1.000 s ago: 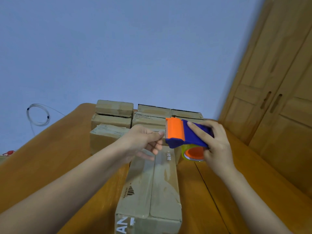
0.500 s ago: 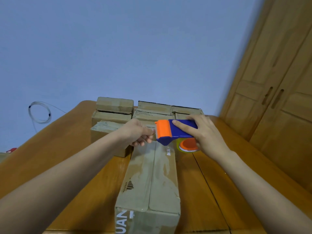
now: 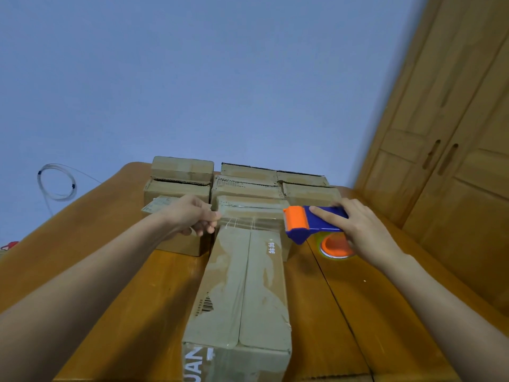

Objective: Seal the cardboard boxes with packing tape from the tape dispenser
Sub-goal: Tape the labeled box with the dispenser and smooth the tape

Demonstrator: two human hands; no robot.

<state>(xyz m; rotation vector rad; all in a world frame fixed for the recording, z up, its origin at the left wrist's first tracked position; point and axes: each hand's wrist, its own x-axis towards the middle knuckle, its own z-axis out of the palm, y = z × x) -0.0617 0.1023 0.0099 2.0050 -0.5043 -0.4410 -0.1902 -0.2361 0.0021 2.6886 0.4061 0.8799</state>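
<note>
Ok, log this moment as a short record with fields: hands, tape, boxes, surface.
left hand: left hand pinches the free end of the tape
right hand: right hand holds the tape dispenser, blue with an orange front
tape: clear strip stretched between the two hands, above the far end of the long box
long box: long box lies lengthwise toward the camera, top flaps closed along a centre seam
other boxes: stack of boxes behind it
surface: wooden table
background: wooden cupboard at the right
</note>
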